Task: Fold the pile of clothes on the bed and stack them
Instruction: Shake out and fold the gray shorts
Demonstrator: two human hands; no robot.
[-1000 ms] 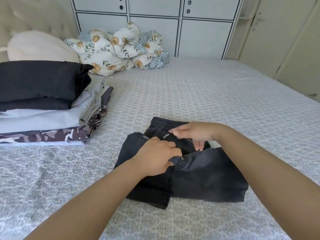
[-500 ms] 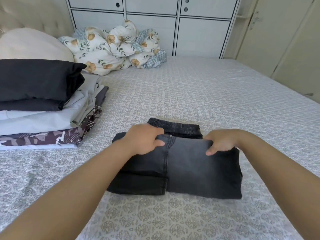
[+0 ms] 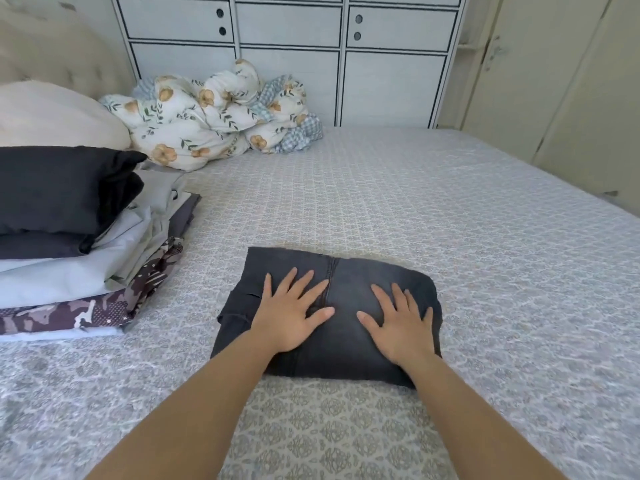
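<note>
now both hands, left hand [image 3: 289, 315] and right hand [image 3: 401, 323], press flat and apart on the folded jeans [image 3: 343, 282]. lifting carelessly toward the stack [image 3: 79, 271] left of them could, probably, spring the folds open.

Present on the bed [image 3: 450, 209] were one folded dark denim garment [image 3: 349, 289], one stack of folded clothes [image 3: 79, 258], one crumpled floral quilt [image 3: 214, 123] and one cream pillow [image 3: 52, 116]. Two hands were counted, the left hand [image 3: 291, 313] and the right hand [image 3: 403, 327], both flat on the denim garment. One white cabinet [image 3: 287, 53] stood behind the bed; four round holes were counted in its doors.
</note>
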